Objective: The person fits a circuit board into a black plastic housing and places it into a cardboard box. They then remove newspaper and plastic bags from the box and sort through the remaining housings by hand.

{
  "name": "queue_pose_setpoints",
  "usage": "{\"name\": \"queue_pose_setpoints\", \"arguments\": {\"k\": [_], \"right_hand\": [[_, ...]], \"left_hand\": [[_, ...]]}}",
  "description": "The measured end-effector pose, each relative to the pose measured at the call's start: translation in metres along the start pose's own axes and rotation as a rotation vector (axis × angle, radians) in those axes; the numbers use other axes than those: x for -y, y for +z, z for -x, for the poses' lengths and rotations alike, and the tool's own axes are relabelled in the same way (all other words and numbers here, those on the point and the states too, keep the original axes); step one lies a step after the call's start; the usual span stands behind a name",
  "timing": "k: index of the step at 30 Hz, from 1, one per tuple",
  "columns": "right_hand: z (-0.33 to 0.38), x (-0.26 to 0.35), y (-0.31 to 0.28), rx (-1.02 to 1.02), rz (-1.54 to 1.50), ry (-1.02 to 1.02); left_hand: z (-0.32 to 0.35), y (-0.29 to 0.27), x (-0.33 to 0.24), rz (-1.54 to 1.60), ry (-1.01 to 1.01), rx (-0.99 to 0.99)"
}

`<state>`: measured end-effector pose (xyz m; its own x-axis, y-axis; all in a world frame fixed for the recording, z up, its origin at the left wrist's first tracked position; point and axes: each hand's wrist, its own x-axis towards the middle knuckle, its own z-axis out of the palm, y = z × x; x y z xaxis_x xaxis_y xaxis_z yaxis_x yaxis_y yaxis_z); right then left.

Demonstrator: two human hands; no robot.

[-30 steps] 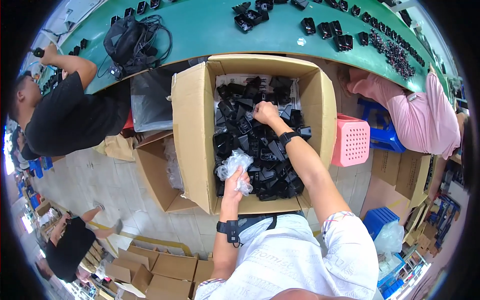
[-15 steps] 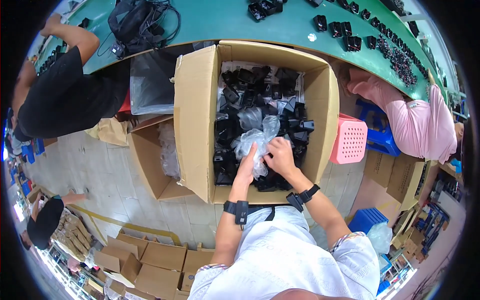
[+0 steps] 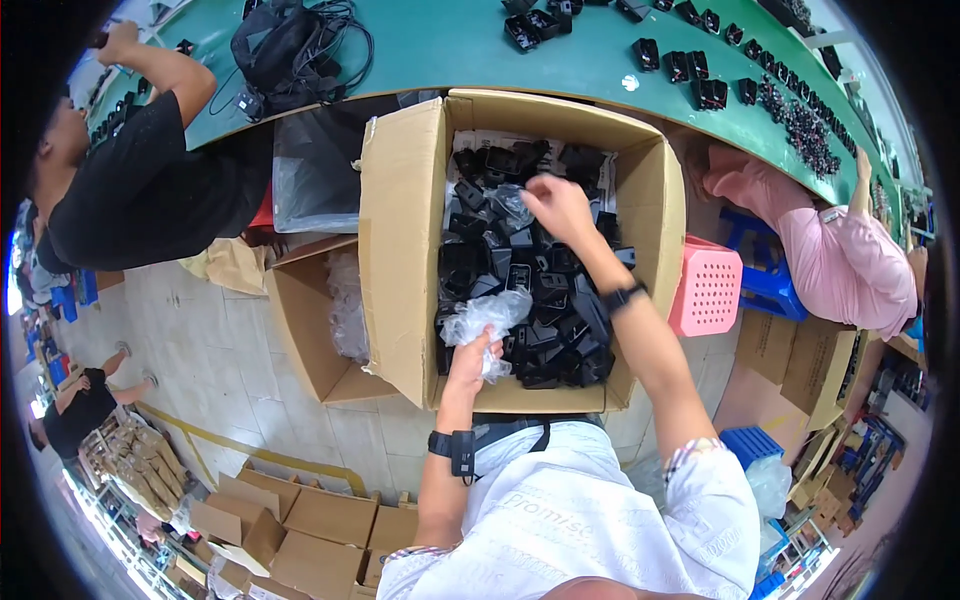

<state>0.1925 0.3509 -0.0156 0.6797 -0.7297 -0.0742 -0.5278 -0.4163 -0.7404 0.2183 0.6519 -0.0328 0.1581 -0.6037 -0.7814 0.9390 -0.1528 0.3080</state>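
Note:
A large open cardboard box [image 3: 405, 250] stands before me, full of black plastic housings [image 3: 560, 320]. Low on its left side, my left hand [image 3: 473, 360] is closed around a crumpled bunch of clear plastic bags [image 3: 490, 315]. Farther in, my right hand [image 3: 562, 208] reaches over the housings with its fingers pinched at another clear plastic bag [image 3: 511, 204]. Part of that bag is hidden behind the fingers. Both wrists wear black straps.
Beyond the box runs a green worktable [image 3: 440, 50] with rows of black parts and a black bag [image 3: 290, 50]. A smaller carton [image 3: 300, 330] is at left, a pink perforated stool [image 3: 710, 285] at right. People sit at both sides; cartons lie behind me.
My hands have parted. The left has drawn back toward the near left with the bunched bags; the right has moved away from me to another bag.

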Motion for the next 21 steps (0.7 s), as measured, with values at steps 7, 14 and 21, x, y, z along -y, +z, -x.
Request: {"name": "queue_pose_setpoints", "arguments": {"k": [7, 14, 21], "right_hand": [[-0.037, -0.022, 0.101, 0.131, 0.777, -0.181], [0.058, 0.024, 0.015, -0.159, 0.025, -0.256], [0.151, 0.057, 0.010, 0.512, -0.325, -0.271]], "left_hand": [[0.007, 0.008, 0.008, -0.041, -0.044, -0.091], [-0.003, 0.016, -0.001, 0.051, 0.025, -0.068], [-0.007, 0.026, 0.002, 0.235, -0.159, 0.015]]}}
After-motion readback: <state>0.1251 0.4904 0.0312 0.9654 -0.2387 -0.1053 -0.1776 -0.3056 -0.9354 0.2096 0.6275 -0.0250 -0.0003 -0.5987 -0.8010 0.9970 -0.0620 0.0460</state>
